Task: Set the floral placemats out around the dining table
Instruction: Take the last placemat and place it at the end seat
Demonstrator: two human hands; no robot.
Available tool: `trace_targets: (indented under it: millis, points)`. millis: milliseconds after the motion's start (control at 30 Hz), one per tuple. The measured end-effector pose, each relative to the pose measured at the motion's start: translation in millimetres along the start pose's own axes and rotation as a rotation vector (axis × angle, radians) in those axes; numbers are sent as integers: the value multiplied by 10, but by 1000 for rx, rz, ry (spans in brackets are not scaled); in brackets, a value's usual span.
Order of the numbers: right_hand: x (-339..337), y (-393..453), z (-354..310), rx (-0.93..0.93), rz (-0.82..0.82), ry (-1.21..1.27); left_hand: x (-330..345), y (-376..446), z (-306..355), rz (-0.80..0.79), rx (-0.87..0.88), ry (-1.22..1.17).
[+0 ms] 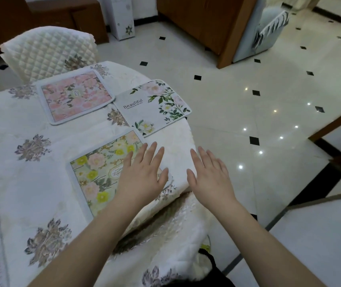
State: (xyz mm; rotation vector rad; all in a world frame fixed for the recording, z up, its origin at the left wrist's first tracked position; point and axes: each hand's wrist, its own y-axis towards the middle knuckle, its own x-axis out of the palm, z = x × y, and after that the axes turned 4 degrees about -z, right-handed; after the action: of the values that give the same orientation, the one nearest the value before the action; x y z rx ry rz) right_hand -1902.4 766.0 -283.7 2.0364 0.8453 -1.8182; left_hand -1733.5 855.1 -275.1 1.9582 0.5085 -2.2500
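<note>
Directly under left fingers: placemat

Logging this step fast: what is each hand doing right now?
Left hand: open, fingers straight, over the yellow-flower placemat.
Right hand: open, holding nothing, over the tablecloth.

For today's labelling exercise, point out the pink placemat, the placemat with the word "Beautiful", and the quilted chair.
pink placemat [75, 96], head view, on its flowered middle.
"Beautiful" placemat [142, 112], head view, on the plain white patch under the word.
quilted chair [47, 52], head view, on the cream backrest cover.
</note>
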Motion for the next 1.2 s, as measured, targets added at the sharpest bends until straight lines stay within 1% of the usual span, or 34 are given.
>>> trace_targets:
  millis: [167, 333, 467, 667, 800, 900, 1067, 1200]
  points:
    - [13, 337, 517, -48, -51, 27, 101, 386, 365, -50, -92, 8]
    - [-112, 693, 1064, -79, -42, 70, 100, 765, 794, -92, -154, 20]
    - [-221, 966, 1319, -127, -40, 79, 82, 970, 982, -91, -207, 37]
    - [-241, 1335, 1308, -215, -57, 83, 185, 1083, 954, -76, -338, -14]
    - [-253, 1510, 1087, -267, -61, 72, 210, 1179, 780, -65, -342, -22]
    - [-307, 1638, 1022, -292, -32, 57, 228, 1285, 700, -82, -333, -21]
    - [-384, 1825, 1063, -318, -22, 50, 172, 1421, 696, -45, -364, -40]
    - [-400, 2092, 1194, -382, -70, 38, 143, 1653, 747, -69, -405, -34]
